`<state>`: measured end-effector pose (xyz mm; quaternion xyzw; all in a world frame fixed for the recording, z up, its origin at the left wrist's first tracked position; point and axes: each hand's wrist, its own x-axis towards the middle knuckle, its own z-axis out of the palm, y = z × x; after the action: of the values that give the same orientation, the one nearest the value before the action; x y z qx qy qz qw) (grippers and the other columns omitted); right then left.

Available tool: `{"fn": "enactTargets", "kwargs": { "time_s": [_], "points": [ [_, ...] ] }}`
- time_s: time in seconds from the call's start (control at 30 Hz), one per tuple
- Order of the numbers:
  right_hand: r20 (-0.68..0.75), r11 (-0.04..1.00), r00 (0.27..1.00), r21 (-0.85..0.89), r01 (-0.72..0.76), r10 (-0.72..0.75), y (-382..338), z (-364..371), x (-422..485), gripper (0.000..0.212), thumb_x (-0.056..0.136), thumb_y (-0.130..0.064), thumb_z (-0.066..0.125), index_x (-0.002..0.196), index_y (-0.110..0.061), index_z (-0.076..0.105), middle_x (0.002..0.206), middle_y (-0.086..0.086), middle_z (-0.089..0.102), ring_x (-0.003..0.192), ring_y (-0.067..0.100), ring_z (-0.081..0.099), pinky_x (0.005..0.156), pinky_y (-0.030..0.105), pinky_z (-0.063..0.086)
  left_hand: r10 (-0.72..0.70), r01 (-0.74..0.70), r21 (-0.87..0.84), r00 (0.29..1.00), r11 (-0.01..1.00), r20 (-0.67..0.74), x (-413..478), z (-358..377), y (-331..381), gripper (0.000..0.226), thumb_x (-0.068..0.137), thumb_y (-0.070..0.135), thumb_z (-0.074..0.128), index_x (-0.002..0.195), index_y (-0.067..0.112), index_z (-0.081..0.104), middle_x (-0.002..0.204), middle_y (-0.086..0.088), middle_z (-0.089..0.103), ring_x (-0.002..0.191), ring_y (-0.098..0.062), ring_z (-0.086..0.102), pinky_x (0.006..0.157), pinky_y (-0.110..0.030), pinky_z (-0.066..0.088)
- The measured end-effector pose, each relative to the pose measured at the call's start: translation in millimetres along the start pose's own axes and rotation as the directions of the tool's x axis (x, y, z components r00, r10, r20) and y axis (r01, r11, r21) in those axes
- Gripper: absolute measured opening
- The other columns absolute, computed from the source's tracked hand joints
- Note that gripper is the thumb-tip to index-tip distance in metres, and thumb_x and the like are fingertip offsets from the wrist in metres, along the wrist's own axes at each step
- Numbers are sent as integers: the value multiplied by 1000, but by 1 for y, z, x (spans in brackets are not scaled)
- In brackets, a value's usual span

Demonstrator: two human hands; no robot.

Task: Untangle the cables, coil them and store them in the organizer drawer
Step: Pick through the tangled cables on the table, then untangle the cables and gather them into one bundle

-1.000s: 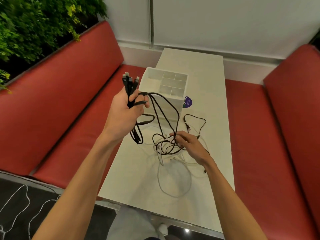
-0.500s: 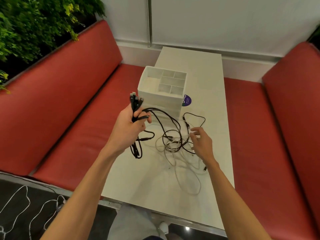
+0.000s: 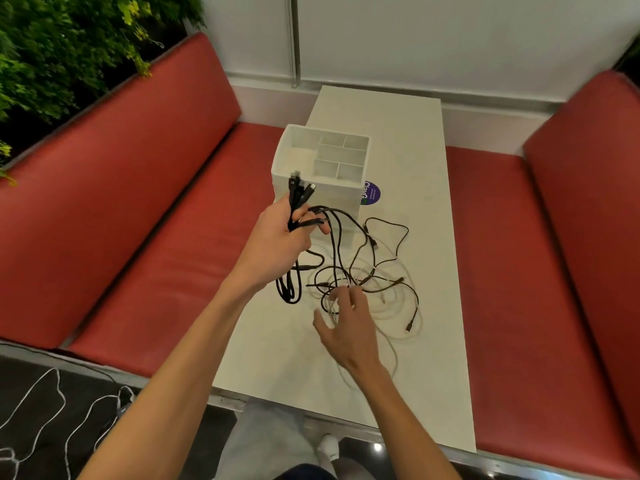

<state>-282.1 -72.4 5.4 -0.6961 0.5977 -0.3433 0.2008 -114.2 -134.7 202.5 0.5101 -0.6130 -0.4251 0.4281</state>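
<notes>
The left hand (image 3: 277, 237) is gripping a bunch of black cables (image 3: 298, 199), plugs pointing up, before the organizer (image 3: 322, 161). The right hand (image 3: 346, 327) is spreading open over the tangle (image 3: 374, 282) on the table (image 3: 408, 140).

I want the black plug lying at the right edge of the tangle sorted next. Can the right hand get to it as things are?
Probably yes. The right hand is open beside the tangle, and the black plug lies bare on the table just to its right with nothing over it, though its cable runs back into the knot.
</notes>
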Motion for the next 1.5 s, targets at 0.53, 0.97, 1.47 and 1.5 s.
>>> {"fn": "enactTargets", "kwargs": {
  "time_s": [0.53,0.97,1.47,1.5],
  "points": [
    [351,922,915,-384,-53,199,-20,-110,100,26,111,-11,51,110,1,74,112,18,77,111,40,68,92,42,50,-203,251,398,966,882,-158,-23,-10,-116,8,100,8,59,107,7,63,95,-3,75,88,-20,71,69,-27,49],
    [75,968,978,173,181,-196,-141,-169,124,18,111,-24,63,101,-15,76,92,-9,76,86,-1,69,77,7,46,-153,154,205,988,966,-24,-10,65,-117,25,85,27,91,98,22,69,92,19,80,92,6,71,82,-22,52],
    [-424,921,842,44,387,-334,-202,-290,180,34,113,-38,53,109,-13,76,77,-15,62,69,2,56,65,35,45,-360,373,288,928,882,-98,-45,37,-204,32,88,22,88,114,20,69,92,16,77,100,-14,70,80,-27,47],
    [-447,918,831,53,394,-331,-203,-294,181,33,114,-38,52,108,-15,75,77,-15,61,71,2,56,66,36,45,-385,398,282,917,873,-105,-48,36,-207,33,89,22,87,116,19,69,93,14,77,101,-15,70,79,-28,46]
  ]
}}
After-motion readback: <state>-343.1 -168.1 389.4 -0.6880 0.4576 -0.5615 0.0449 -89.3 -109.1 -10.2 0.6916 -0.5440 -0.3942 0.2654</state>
